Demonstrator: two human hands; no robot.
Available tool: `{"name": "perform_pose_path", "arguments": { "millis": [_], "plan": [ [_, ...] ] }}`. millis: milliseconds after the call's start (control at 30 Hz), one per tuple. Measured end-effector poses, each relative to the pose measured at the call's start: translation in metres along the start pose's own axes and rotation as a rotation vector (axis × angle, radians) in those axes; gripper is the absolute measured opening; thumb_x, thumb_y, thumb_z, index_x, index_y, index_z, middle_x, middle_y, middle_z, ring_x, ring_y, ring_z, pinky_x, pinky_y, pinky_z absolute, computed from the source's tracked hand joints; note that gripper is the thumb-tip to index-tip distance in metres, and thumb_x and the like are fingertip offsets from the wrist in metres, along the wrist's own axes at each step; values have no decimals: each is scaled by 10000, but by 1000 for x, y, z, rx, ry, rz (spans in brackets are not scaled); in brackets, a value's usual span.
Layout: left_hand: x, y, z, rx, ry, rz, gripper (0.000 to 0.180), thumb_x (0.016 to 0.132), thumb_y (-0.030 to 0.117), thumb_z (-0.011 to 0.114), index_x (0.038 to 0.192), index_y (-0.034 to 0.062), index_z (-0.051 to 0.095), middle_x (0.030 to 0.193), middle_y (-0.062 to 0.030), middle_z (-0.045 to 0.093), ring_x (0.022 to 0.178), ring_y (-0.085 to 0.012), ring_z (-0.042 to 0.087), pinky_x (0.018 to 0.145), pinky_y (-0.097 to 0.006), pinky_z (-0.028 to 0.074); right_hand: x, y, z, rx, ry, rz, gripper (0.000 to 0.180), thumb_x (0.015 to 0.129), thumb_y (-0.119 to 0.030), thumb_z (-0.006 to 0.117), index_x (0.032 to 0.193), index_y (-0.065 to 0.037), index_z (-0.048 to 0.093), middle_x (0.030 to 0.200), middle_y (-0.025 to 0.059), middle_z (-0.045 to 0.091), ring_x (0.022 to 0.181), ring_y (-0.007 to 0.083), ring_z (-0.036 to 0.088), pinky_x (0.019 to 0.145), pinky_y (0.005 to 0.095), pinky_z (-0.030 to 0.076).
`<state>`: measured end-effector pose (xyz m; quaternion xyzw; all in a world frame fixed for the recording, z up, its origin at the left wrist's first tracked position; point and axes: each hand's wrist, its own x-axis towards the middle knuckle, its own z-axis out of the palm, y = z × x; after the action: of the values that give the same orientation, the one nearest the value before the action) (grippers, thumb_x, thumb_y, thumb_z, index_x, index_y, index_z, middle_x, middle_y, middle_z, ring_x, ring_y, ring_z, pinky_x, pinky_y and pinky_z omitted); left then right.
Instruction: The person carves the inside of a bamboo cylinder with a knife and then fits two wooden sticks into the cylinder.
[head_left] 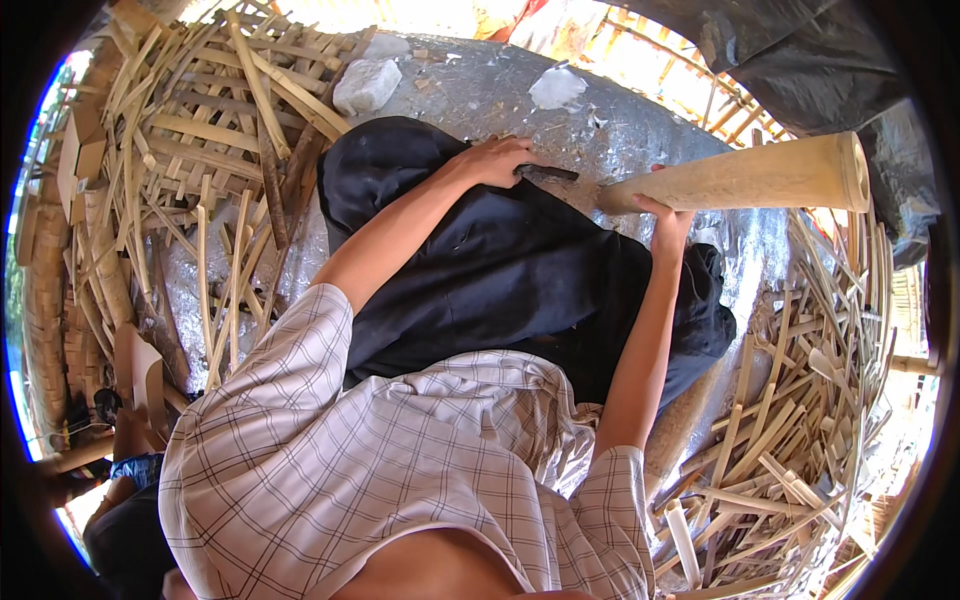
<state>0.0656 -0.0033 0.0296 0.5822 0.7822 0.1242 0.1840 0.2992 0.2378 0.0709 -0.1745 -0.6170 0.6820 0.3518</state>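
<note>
My left hand point(497, 162) rests over my dark-clothed knee, its fingers closed around a short dark tool that looks like a knife point(550, 173). The tool's dark, flat end points right, toward the bamboo. Under a thick, pale bamboo tube point(760, 180) is my right hand point(667, 213), its fingers wrapped round the narrower end. The tube slants up to the right, and its wide, hollow end faces away from me. A gap separates the tool from the tube. The handle of the tool is mostly hidden in my fist.
A grey plastic sheet point(470, 90) covers the ground, with a pale stone block point(367, 86) on it. Woven bamboo and loose strips point(200, 150) pile up on the left. Many split bamboo pieces point(780, 430) lie at right. Black plastic point(800, 60) hangs at the upper right.
</note>
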Motion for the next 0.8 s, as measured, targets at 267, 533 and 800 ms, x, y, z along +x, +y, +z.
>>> {"name": "perform_pose_path", "arguments": {
  "millis": [267, 533, 800],
  "plan": [
    [0, -9, 12, -16, 85, -9, 554, 897, 167, 707, 1433, 234, 584, 1510, -88, 487, 1442, -286, 428, 1189, -456, 340, 2, 3, -3, -9, -2, 1, 713, 523, 36, 843, 1191, -6, 600, 1159, 132, 683, 1101, 268, 643, 959, 430, 535],
    [-10, 14, -32, -405, 516, 120, 462, 942, 89, 666, 1395, 159, 615, 1332, -108, 659, 1246, -245, 629, 1053, -369, 484, 1, 5, 0, 14, 35, -10, 708, 516, 41, 843, 1180, -5, 600, 1152, 128, 684, 1088, 267, 644, 960, 428, 527],
    [-135, 179, -207, -692, 1342, 496, 508, 969, 310, 657, 1370, 17, 555, 1375, -151, 524, 1194, -258, 481, 945, -438, 424, 1, -5, -12, -26, 22, 16, 692, 521, 30, 841, 1174, -3, 614, 1147, 120, 684, 1076, 255, 641, 954, 414, 523]
  ]
}}
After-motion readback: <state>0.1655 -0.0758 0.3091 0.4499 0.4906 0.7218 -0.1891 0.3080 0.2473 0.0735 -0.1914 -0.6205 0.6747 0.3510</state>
